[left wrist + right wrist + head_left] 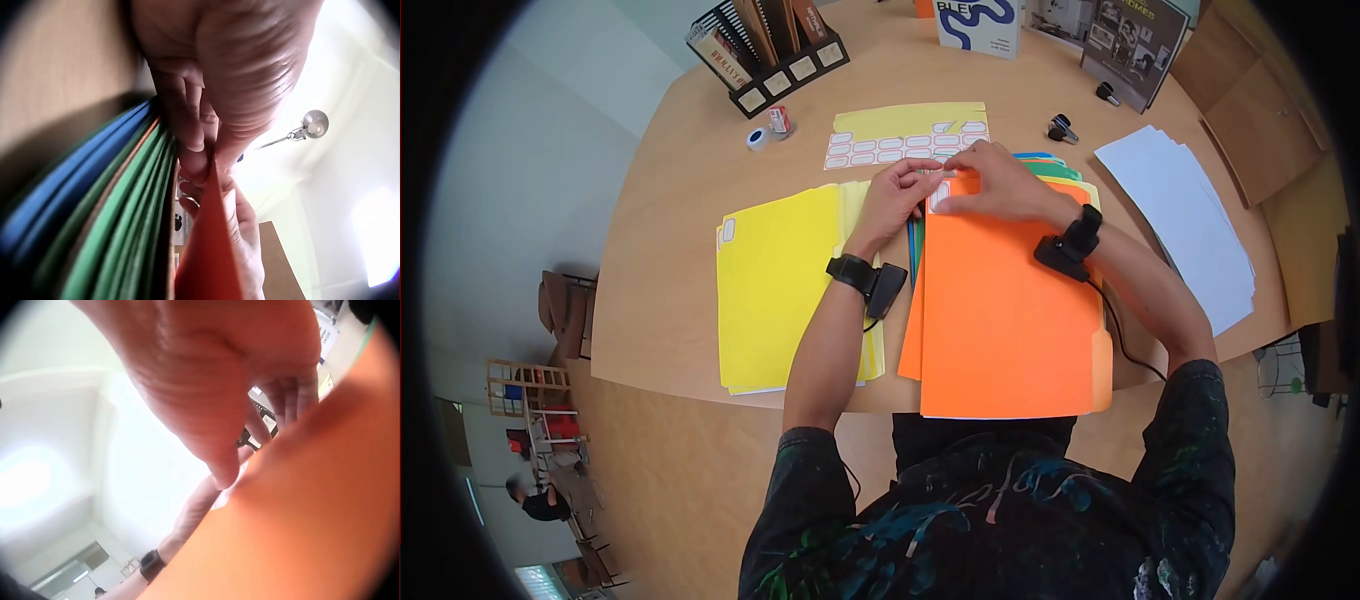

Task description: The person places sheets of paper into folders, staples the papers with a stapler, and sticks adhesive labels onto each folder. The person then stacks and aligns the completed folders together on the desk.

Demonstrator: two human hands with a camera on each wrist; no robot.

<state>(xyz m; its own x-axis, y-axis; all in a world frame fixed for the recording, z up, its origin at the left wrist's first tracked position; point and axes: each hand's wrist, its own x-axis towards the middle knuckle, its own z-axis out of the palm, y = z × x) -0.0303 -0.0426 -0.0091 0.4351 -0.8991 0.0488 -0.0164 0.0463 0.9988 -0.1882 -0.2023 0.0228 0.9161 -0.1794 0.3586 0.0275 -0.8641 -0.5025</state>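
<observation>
An orange folder [1015, 310] lies on a stack in front of me, its top left corner lifted a little. A white label with a red border [940, 197] sits on that corner. My left hand [890, 208] pinches the folder's left edge by the corner, thumb on one side and fingers on the other in the left wrist view. My right hand [1002, 185] holds the same corner from the top edge. Its thumb [225, 474] presses on the label, and its other fingers reach past the folder's edge. Green and blue folders [115, 219] lie beneath the orange ones.
Yellow folders [778, 290] with a label lie at left. A partly used label sheet [910, 118] lies beyond my hands. White paper [1185, 220] is at right; a black file rack [790, 75], a tape roll [757, 139], black clips [1061, 129] and standing books [1135, 50] are farther back.
</observation>
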